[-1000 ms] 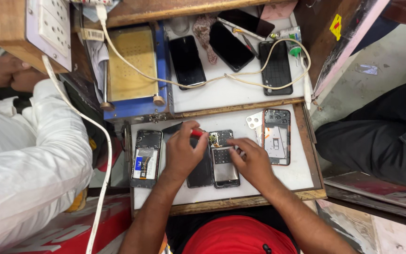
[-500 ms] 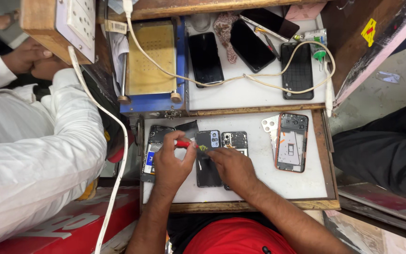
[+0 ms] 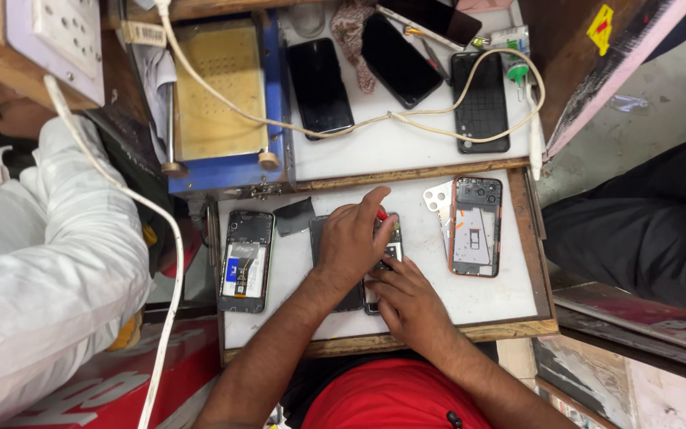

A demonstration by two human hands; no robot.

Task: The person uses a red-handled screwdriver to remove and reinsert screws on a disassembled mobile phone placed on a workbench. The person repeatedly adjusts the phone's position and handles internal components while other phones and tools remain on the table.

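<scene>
- Right hand (image 3: 410,306) sits nearest the body, fingers curled down onto the lower part of an opened phone (image 3: 383,262) on the white work tray (image 3: 486,298). It presses the phone rather than lifting it.
- Left hand (image 3: 355,238) lies over the upper half of the same phone, fingers closed around a red-handled tool (image 3: 382,214); only the red tip shows past the fingers. Tool tip itself is hidden.
- Opened phone is flat on the tray, near centre, mostly covered by both hands. A dark panel (image 3: 323,238) lies under or right beside it on its left edge; cannot tell which.
- Left of that, apart from the hands: a second opened phone (image 3: 244,260), back off, internals up, with a small dark film piece (image 3: 294,216) just beside its top corner.
- Right of the hands: an orange-rimmed phone frame (image 3: 475,226), back side up, with a pale camera cover piece (image 3: 437,196) touching its upper left corner.
- Far shelf above the tray: three dark phones (image 3: 319,86) face up, plus a black phone back (image 3: 480,102), a cream cable (image 3: 406,119) looping across them.
- Left of the shelf: a blue-framed heating plate (image 3: 220,91) with a yellowed pad.
- Far left: another person's white sleeve (image 3: 49,278), and a white socket box (image 3: 57,36) with a white cord hanging down.
</scene>
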